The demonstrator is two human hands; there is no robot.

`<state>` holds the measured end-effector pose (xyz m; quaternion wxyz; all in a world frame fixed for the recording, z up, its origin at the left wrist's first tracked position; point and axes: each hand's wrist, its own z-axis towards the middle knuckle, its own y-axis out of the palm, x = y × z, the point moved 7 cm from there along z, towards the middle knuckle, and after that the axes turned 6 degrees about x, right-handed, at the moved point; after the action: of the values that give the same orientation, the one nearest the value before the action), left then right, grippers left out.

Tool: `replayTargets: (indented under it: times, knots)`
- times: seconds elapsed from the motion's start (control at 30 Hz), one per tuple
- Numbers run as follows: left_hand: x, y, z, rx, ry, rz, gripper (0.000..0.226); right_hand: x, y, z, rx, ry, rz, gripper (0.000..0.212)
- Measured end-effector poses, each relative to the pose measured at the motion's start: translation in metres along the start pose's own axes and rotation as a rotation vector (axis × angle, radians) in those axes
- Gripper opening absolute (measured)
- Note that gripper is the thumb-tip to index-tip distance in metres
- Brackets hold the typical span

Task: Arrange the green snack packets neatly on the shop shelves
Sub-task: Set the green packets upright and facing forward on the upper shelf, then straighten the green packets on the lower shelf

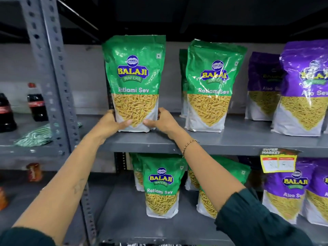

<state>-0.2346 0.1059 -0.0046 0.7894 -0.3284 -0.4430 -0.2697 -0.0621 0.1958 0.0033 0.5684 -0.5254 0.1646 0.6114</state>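
A green Ratlami Sev packet point(135, 80) stands upright at the left end of the upper grey shelf point(230, 141). My left hand point(113, 124) grips its lower left corner and my right hand point(164, 122) grips its lower right corner. To its right stands a second green packet point(210, 86), with another green one partly hidden behind it. On the lower shelf point(124, 219) stand several more green packets point(162, 187), some hidden behind my right forearm.
Purple Aloo Sev packets point(305, 89) fill the right of both shelves. A yellow price tag point(277, 161) hangs from the upper shelf edge. A perforated grey upright point(53, 77) divides off the left bay, which holds cola bottles point(36, 103) and a flat green packet point(38, 134).
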Motion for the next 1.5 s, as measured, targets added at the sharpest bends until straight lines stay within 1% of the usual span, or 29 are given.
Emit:
replayTargets:
  times: [0.03,0.07,0.2,0.33,0.4,0.43,0.47,0.5,0.53,0.57,0.63,0.67,0.73,0.8,0.87,0.9,0.97,1.03,1.1,1.13,1.17,1.2,1.23,1.3,1.37,1.43,1.5]
  knots:
    - [-0.004,0.001,0.001,0.011,0.001,0.008,0.058,0.001,0.002,0.003,0.006,0.001,0.021,0.057]
    - [-0.006,0.001,0.003,0.03,-0.002,0.008,0.052,0.002,0.002,0.005,0.014,0.001,0.036,0.056]
    - [-0.01,0.002,0.009,0.045,0.006,0.036,0.064,0.011,0.002,0.012,0.051,0.023,0.055,0.061]
    - [-0.011,0.003,0.006,0.045,0.021,0.064,0.067,0.015,0.003,0.015,0.032,0.032,0.032,0.069]
    - [-0.008,0.003,0.002,0.02,0.023,0.077,0.075,0.013,0.003,0.009,0.008,0.038,0.019,0.065]
    - [-0.005,0.0,-0.002,0.038,0.039,0.135,0.077,0.01,0.0,0.003,0.031,0.033,-0.013,0.064]
    - [0.0,-0.003,-0.007,0.09,0.085,0.21,0.078,0.005,-0.004,-0.005,0.094,0.011,-0.068,0.063]
    - [0.009,-0.008,-0.017,0.169,0.158,0.268,0.075,-0.002,-0.01,-0.016,0.191,-0.037,-0.122,0.058]
    - [0.019,-0.013,-0.032,0.262,0.249,0.272,0.067,-0.009,-0.016,-0.03,0.307,-0.105,-0.159,0.048]
    - [0.029,-0.019,-0.051,0.349,0.321,0.218,0.056,-0.016,-0.019,-0.047,0.41,-0.184,-0.163,0.036]
    - [0.035,-0.025,-0.09,0.454,0.4,0.055,0.033,-0.027,-0.019,-0.087,0.535,-0.309,-0.112,0.017]
    - [0.033,-0.024,-0.11,0.478,0.415,-0.009,0.024,-0.027,-0.016,-0.107,0.566,-0.342,-0.081,0.012]
    - [0.019,-0.015,-0.143,0.475,0.409,-0.103,0.012,-0.016,-0.008,-0.142,0.61,-0.391,-0.022,0.008]
    - [-0.009,0.004,-0.165,0.407,0.367,-0.154,0.006,0.007,0.006,-0.169,0.603,-0.419,-0.032,0.006]
    - [-0.05,0.029,-0.176,0.308,0.285,-0.143,0.007,0.047,0.022,-0.184,0.548,-0.366,-0.058,0.005]
    - [-0.074,0.041,-0.178,0.263,0.223,-0.13,0.008,0.072,0.027,-0.188,0.521,-0.3,-0.051,0.005]
    - [-0.128,0.064,-0.176,0.184,0.067,-0.089,0.014,0.135,0.033,-0.19,0.462,-0.085,-0.047,0.009]
    - [-0.182,0.086,-0.17,0.08,-0.133,-0.032,0.034,0.204,0.037,-0.188,0.366,0.176,-0.069,0.024]
    - [-0.226,0.109,-0.166,-0.089,-0.326,-0.011,0.062,0.26,0.044,-0.186,0.232,0.38,-0.095,0.049]
    - [-0.24,0.119,-0.165,-0.177,-0.389,-0.012,0.075,0.282,0.049,-0.185,0.164,0.459,-0.114,0.062]
    - [-0.249,0.127,-0.164,-0.242,-0.422,-0.01,0.086,0.3,0.053,-0.184,0.102,0.512,-0.136,0.073]
    - [-0.255,0.133,-0.161,-0.286,-0.436,-0.001,0.095,0.312,0.057,-0.183,0.048,0.542,-0.151,0.079]
    - [-0.258,0.138,-0.158,-0.314,-0.438,0.012,0.103,0.324,0.061,-0.181,0.008,0.548,-0.144,0.083]
    - [-0.265,0.148,-0.151,-0.363,-0.435,0.034,0.113,0.332,0.065,-0.175,-0.024,0.533,-0.079,0.087]
    - [-0.271,0.16,-0.149,-0.437,-0.445,0.065,0.113,0.338,0.065,-0.169,-0.016,0.502,-0.046,0.085]
    - [-0.275,0.169,-0.147,-0.467,-0.431,0.077,0.095,0.343,0.066,-0.164,-0.011,0.482,-0.047,0.066]
    - [-0.276,0.172,-0.146,-0.425,-0.431,0.017,0.073,0.344,0.066,-0.16,0.005,0.489,-0.071,0.053]
